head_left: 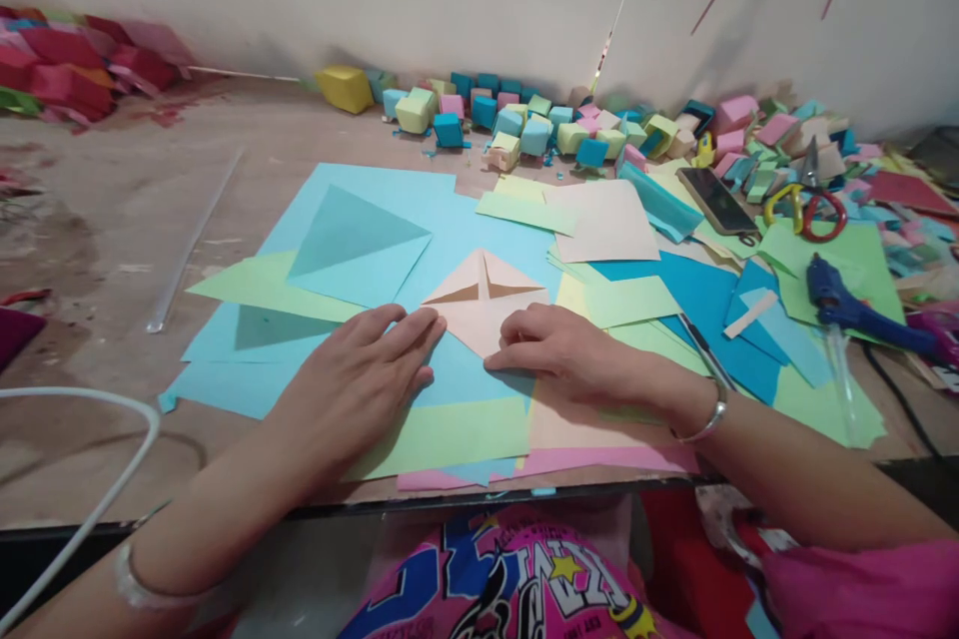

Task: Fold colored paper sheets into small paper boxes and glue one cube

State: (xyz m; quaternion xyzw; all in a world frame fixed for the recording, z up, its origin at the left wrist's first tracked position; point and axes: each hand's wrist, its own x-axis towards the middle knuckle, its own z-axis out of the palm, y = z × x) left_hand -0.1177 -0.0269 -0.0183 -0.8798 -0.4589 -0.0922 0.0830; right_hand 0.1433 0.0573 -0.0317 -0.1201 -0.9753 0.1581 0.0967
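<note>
Left hand (356,364) laid low and nearly flat, fingers stretched out together and closing on nothing, it rests its fingertips at the left edge of a folded peach paper (486,319), probably to keep the light piece from sliding. Opposite, the right hand (558,349) is loosely curled, its index finger reaching to the lower corner; whether the thumb pinches the paper from beneath cannot be told. With a hand on either side, the piece seems steadied from both flanks, its upper flaps left uncovered and standing slightly lifted along their creases.

The peach paper lies in front of the person, on overlapping light blue sheets (490,210) spread over the tabletop (247,125), which perhaps serve as a smooth surface to work against. A green strip (450,439) lies nearer the person. To the right, the glue gun (861,310), scissors (805,210) and phone (715,200) sit off the middle, likely to leave room for both forearms. Small paper boxes (486,115) line the wall, apparently out of the way.
</note>
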